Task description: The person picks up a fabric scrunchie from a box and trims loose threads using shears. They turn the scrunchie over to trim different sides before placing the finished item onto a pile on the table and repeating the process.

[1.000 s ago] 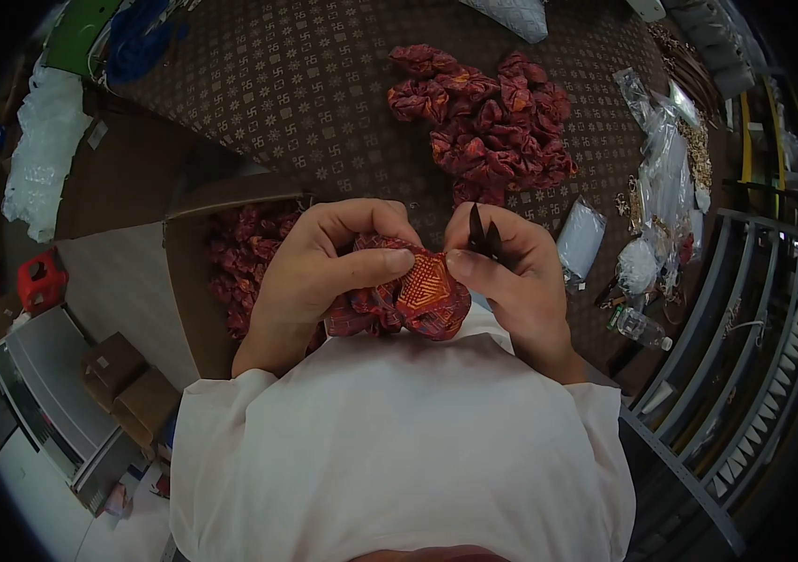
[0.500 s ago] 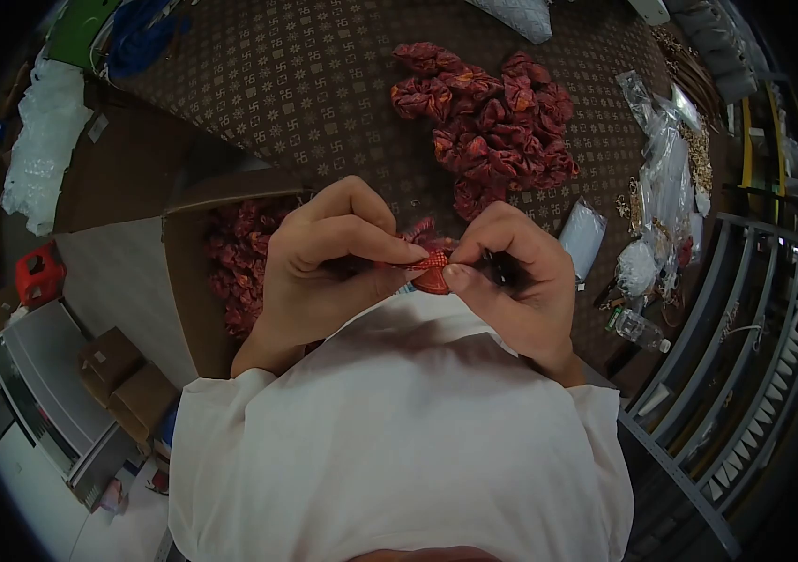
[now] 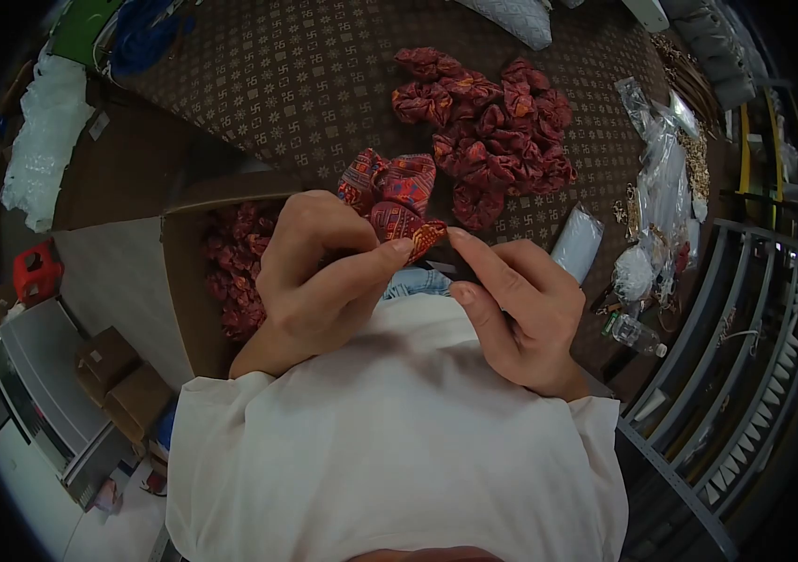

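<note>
A red patterned fabric scrunchie [image 3: 405,183], with orange and blue woven motifs, hangs in front of my chest. My left hand [image 3: 319,267] pinches its near edge between thumb and forefinger. My right hand [image 3: 521,304] has its thumb and forefinger spread, the forefinger tip right at the fabric's right end. On the brown patterned cloth beyond lies a pile of dark red scrunchies [image 3: 488,122]. Left of my left hand, a cardboard box [image 3: 188,281] holds more gathered red fabric pieces [image 3: 235,267].
Clear plastic bags [image 3: 666,187] and a plastic bottle [image 3: 638,334] lie to the right, near a flat pale packet [image 3: 577,242]. A grey metal rack [image 3: 699,393] stands at the right edge. Small brown boxes [image 3: 127,379] and a red container [image 3: 38,272] are at the left.
My right thumb and forefinger have come apart and moved slightly right, off the fabric. The scrunchie now shows opened out beyond my left fingers, which still pinch it.
</note>
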A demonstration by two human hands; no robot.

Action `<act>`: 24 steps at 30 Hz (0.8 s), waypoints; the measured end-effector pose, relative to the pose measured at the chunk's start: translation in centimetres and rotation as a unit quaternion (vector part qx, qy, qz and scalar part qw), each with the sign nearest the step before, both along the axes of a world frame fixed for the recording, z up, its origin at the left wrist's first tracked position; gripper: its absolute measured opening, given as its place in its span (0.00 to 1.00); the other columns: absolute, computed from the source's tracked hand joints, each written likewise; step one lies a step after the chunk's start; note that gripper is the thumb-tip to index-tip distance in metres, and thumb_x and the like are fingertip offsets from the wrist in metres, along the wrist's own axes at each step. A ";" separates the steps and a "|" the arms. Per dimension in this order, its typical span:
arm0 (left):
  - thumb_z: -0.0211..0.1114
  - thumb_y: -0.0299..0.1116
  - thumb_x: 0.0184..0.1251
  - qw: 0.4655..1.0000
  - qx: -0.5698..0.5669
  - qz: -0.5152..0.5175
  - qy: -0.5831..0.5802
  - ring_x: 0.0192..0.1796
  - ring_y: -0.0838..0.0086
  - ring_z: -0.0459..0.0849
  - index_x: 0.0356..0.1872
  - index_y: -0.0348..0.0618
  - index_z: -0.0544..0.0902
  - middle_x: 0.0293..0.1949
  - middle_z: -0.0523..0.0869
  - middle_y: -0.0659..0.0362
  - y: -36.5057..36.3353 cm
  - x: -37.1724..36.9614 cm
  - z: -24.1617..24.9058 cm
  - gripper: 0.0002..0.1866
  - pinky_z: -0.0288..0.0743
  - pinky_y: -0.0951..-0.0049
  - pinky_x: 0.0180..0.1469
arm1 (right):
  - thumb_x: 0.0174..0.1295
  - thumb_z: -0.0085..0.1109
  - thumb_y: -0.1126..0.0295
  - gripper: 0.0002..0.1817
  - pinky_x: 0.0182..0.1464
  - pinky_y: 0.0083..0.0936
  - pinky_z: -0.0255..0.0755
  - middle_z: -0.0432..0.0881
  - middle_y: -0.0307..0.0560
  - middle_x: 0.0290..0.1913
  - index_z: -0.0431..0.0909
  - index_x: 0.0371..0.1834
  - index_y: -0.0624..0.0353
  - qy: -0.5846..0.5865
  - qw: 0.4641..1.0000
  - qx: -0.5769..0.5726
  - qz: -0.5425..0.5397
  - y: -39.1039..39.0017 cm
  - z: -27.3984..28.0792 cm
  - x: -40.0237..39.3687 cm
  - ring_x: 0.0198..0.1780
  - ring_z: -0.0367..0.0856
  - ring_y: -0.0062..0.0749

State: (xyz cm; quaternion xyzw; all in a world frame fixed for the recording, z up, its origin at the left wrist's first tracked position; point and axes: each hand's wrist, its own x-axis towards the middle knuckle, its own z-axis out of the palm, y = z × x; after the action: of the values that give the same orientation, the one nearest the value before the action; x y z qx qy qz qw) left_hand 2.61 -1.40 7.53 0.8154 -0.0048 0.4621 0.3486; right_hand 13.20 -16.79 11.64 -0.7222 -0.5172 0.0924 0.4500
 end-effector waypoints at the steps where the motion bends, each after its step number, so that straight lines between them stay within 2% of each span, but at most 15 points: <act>1: 0.69 0.19 0.37 1.000 0.000 0.001 0.000 0.27 0.74 0.70 0.28 0.40 0.82 0.25 0.72 0.61 0.0 0.0 0.0 0.12 0.64 0.76 0.26 | 0.45 0.65 0.76 0.21 0.19 0.21 0.62 0.72 0.44 0.21 0.77 0.46 0.63 -0.003 1.000 0.001 -0.005 0.0 -0.1 0.0 0.20 0.69 0.28; 9: 0.68 0.23 0.35 0.996 0.079 0.023 -0.025 0.26 0.73 0.69 0.27 0.41 0.82 0.23 0.71 0.63 -0.1 0.2 0.4 0.12 0.64 0.72 0.28 | 0.45 0.65 0.74 0.20 0.18 0.21 0.61 0.70 0.41 0.20 0.78 0.45 0.61 -0.075 0.997 -0.004 -0.017 0.3 -0.3 -0.1 0.19 0.68 0.27; 24: 0.71 0.20 0.31 0.999 0.013 0.018 -0.028 0.23 0.74 0.68 0.23 0.40 0.80 0.20 0.70 0.64 -0.3 0.2 0.3 0.12 0.62 0.73 0.26 | 0.43 0.66 0.74 0.19 0.18 0.21 0.62 0.71 0.40 0.21 0.79 0.43 0.60 -0.118 0.993 0.012 -0.015 0.4 -0.4 0.1 0.18 0.68 0.27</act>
State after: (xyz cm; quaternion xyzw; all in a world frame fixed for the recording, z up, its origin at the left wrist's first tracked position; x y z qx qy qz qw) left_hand 2.82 -1.65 7.83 0.8063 -0.0058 0.4912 0.3294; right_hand 13.31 -16.43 11.21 -0.7299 -0.5571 -0.0062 0.3959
